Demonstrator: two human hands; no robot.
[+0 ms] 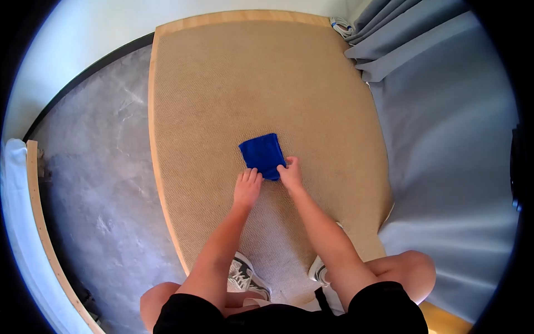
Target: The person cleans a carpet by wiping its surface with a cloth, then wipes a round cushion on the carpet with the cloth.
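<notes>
A dark blue cloth (262,154), folded into a rough square, lies slightly turned on the tan woven mat (222,83). At its lower left corner is my left hand (247,186), the fingers close together over the cloth's edge. My right hand (291,173) pinches the lower right corner between thumb and forefinger, with the other fingers curled. The cloth's near edge runs between both hands, and the fingertips partly cover it. Its far corners lie free on the mat.
A pale wooden edge (153,128) borders the mat, with grey marbled floor (105,156) to the left. Grey curtain fabric (445,122) hangs along the right. A coiled white cable (341,26) lies at the far right corner. My shoes (245,275) are close below.
</notes>
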